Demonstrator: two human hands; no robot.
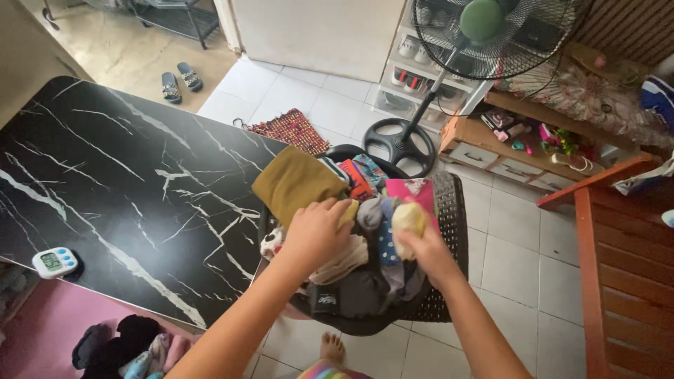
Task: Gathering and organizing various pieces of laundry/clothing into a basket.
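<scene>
A dark woven laundry basket (449,231) stands on the tiled floor beside a black marble-patterned table (119,175), piled with mixed clothes. Both my hands are down in the pile. My left hand (316,235) is closed on a pale yellow cloth (349,210) next to a mustard-brown garment (295,181). My right hand (421,245) grips a bunched pale yellow piece of cloth (408,219), lifted just above the heap. Pink, blue and grey garments lie around my hands.
A small white digital timer (55,262) sits at the table's near edge. A standing fan (484,35) with a round base (400,144) stands behind the basket. A wooden bench (618,260) is at the right, more clothes (126,347) at lower left, my bare foot (332,346) below.
</scene>
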